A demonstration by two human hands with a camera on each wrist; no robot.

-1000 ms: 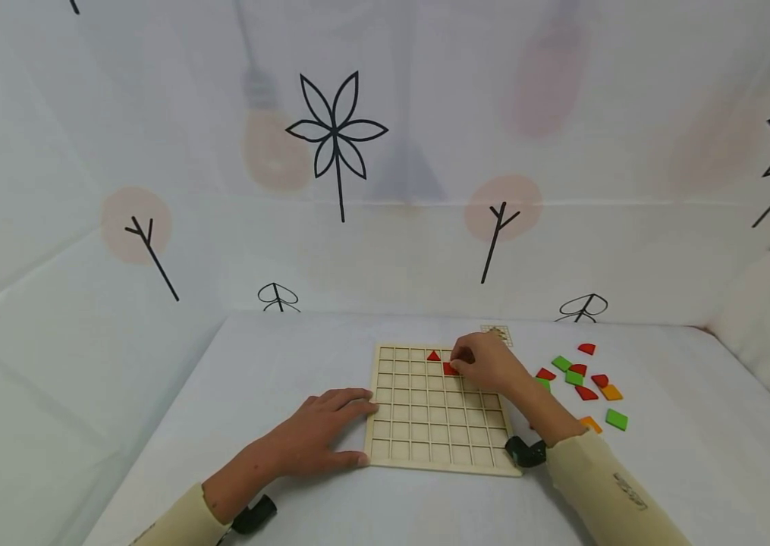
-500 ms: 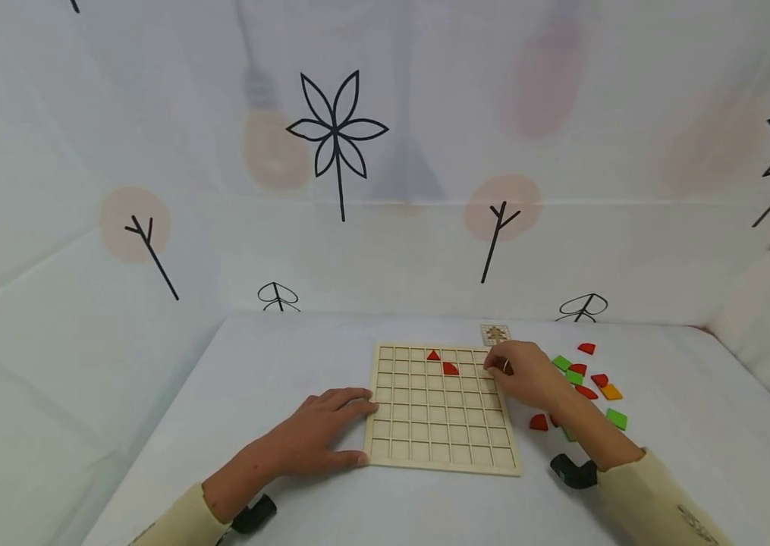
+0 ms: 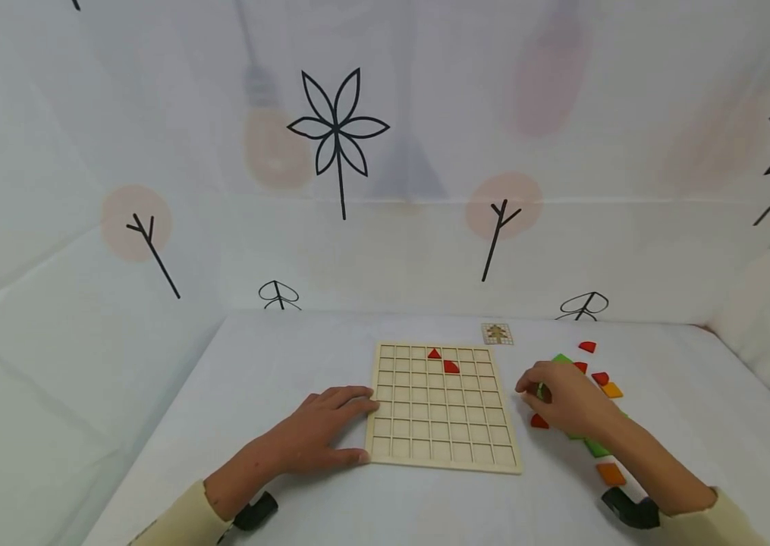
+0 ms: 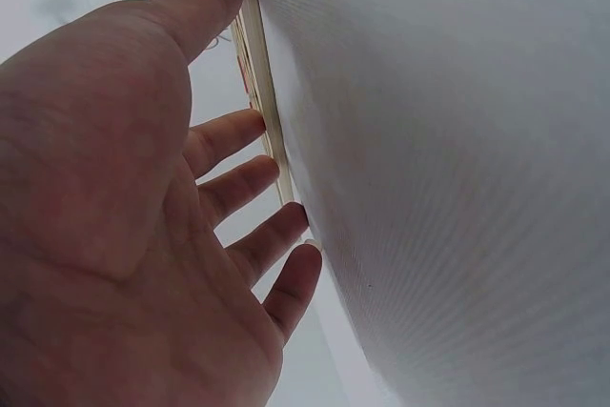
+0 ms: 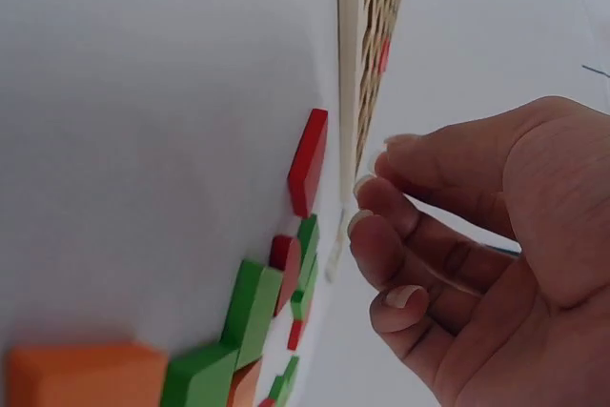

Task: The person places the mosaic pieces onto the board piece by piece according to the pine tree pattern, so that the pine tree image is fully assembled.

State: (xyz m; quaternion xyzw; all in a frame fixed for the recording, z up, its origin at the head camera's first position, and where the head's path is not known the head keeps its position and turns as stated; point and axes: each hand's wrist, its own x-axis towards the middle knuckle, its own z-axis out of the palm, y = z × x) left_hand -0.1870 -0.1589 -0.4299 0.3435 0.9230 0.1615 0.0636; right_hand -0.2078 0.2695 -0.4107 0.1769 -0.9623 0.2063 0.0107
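Midway between the side edges of the desk (image 3: 303, 349): a wooden board (image 3: 438, 434). At the board's left edge: left hand (image 3: 319, 436), fingers straight and loose. Between the board and the desk's right edge: right hand (image 3: 565, 394), softly bent, holding nothing, near a red piece (image 3: 539, 422). Probably light, hard, a bit slippery; best pinched by its thin sides.
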